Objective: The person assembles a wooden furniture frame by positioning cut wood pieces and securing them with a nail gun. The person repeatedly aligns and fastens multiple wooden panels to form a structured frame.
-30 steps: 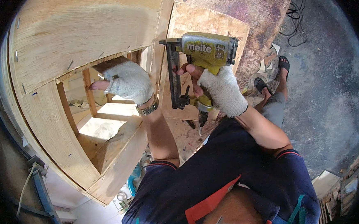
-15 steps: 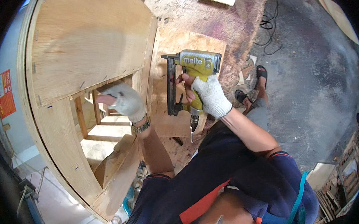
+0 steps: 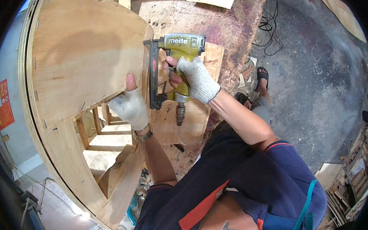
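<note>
A yellow air staple gun [image 3: 178, 40] with a black magazine is held by its handle in my right hand [image 3: 196, 78], which wears a pale knit glove with bare fingertips. The gun's nose is at the right edge of a plywood panel [image 3: 83, 49]; whether it touches cannot be told. My left hand [image 3: 131, 107], gloved too, grips the panel's near edge beside an opening. Its thumb lies on top of the panel, and the other fingers are mostly hidden under the edge. The panel covers a wooden frame [image 3: 71, 160], with staples along its borders.
Slats show through the opening. A loose board [image 3: 204, 109] lies under the gun on a stained worktable [image 3: 233, 32]. Black cables [image 3: 271, 21] lie on the grey floor at the right. Wood scraps [image 3: 344, 189] are piled at lower right. A hose runs from the gun's handle.
My right hand has carried the staple gun left and away from me to the panel's edge. The left hand has turned, its thumb now on the panel.
</note>
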`<state>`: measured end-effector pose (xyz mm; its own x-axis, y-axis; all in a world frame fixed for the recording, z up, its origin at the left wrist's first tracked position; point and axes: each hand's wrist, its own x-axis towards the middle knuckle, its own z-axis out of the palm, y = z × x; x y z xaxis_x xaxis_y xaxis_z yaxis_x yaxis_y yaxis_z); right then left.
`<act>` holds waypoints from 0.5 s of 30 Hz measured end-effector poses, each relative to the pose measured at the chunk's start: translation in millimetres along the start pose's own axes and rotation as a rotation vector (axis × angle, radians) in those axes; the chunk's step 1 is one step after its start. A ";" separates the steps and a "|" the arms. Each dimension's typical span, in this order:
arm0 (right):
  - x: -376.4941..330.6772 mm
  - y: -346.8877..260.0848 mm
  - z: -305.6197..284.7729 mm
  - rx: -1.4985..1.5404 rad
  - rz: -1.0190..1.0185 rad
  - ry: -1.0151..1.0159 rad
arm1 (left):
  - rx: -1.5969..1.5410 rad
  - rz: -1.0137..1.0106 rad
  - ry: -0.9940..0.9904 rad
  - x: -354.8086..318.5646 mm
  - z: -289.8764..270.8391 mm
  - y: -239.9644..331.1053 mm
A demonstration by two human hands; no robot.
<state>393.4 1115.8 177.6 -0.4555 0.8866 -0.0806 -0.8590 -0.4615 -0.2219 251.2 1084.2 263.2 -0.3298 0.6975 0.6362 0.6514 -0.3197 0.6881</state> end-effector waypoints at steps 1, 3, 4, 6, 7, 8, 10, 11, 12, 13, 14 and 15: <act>-3.1 -4.7 1.0 -0.016 0.009 0.011 | -0.029 -0.043 -0.001 -0.3 0.1 2.0; -4.0 -9.8 2.2 -0.010 0.004 0.030 | 0.046 0.019 0.004 0.8 -3.2 -4.7; -3.5 -11.2 2.2 0.012 -0.009 0.040 | 0.083 0.050 0.006 1.2 -4.2 -6.7; -1.7 -14.7 2.6 0.030 -0.040 0.054 | 0.106 -0.003 0.024 -2.3 -4.1 -2.3; 0.4 -17.3 2.5 0.026 -0.057 0.060 | 0.118 -0.030 0.035 -3.7 -4.4 0.8; 2.2 -20.0 3.0 0.022 -0.074 0.066 | 0.180 -0.026 0.019 -4.5 -6.3 1.9; 8.6 -21.6 5.8 0.023 -0.071 0.062 | 0.295 -0.017 -0.013 -2.3 -9.0 2.2; 14.0 -17.8 4.5 0.024 -0.060 0.063 | 0.539 0.151 -0.054 -1.3 -14.4 -7.9; 17.6 -15.6 4.4 0.020 -0.046 0.061 | 0.781 0.319 -0.087 1.4 -18.5 -15.2; 16.5 -18.4 2.1 0.018 -0.003 0.066 | 0.744 0.340 -0.074 -0.1 -20.0 -21.3; 14.7 -19.5 -2.1 0.016 -0.004 0.062 | 0.705 0.365 -0.063 -0.8 -19.9 -27.5; 11.5 -18.4 -8.2 0.010 -0.001 0.066 | 0.385 0.234 -0.007 -3.0 -6.0 -14.5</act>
<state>405.9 1134.8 172.8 -0.4389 0.8869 -0.1440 -0.8618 -0.4609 -0.2120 238.7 1082.9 253.4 -0.1394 0.6393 0.7562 0.9152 -0.2084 0.3449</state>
